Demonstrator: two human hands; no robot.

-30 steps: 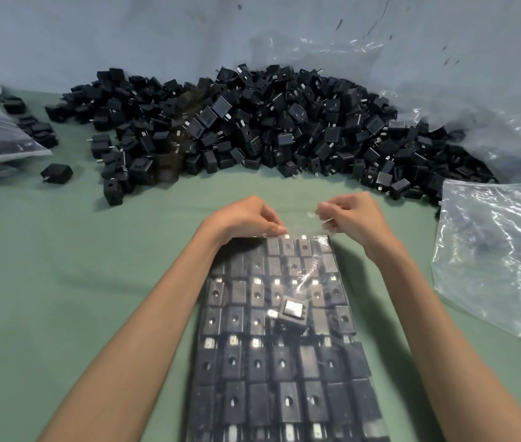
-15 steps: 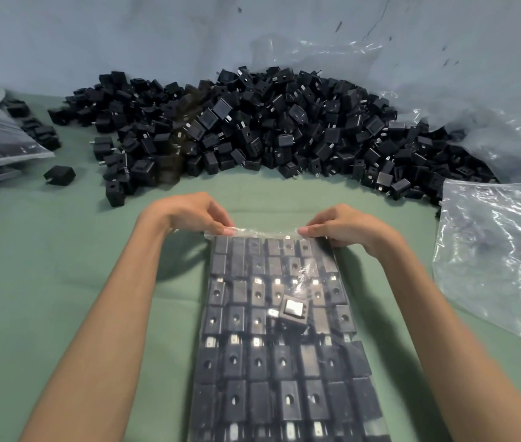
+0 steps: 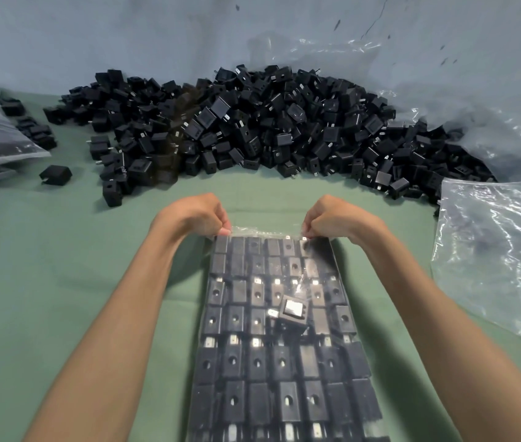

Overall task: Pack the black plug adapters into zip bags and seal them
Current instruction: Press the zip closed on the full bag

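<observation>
A clear zip bag packed with rows of black plug adapters lies flat on a green table. The left hand pinches the bag's far left corner and the right hand its far right corner, fingers curled onto the top strip, the bag's body lying nearer than both hands. Beyond the bag sits a pile of loose adapters. Right of the bag lie clear plastic bags.

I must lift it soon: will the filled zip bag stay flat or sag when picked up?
Probably sags: the filled zip bag is thin clear film around loose adapters. Likely heavy, packed full. The tilted adapter may slide.
</observation>
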